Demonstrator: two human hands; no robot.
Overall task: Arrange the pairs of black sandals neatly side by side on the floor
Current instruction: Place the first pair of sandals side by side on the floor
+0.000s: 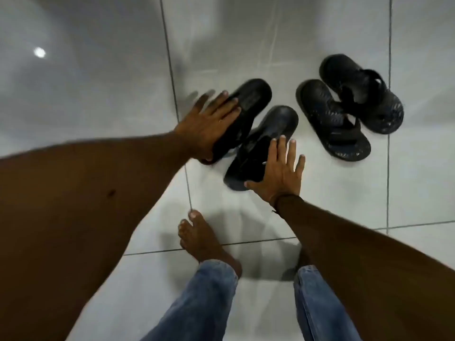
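Two pairs of black sandals lie on the white tiled floor. In the near pair, the left sandal (248, 99) points up and to the right. My left hand (209, 121) covers its heel half, fingers laid along it and thumb hidden beneath. The near right sandal (261, 143) lies just beside it at the same slant. On its right edge rests my right hand (280, 168), flat with fingers spread and thumb at the heel end. The far pair (349, 107) sits to the right, its two sandals slanted and overlapping.
My bare left foot (202, 239) stands on the tiles just below the near pair, with jeans legs (214, 296) at the bottom. Dark grout lines (172, 77) cross the floor. A ceiling light reflects on the tile (39, 52) at far left.
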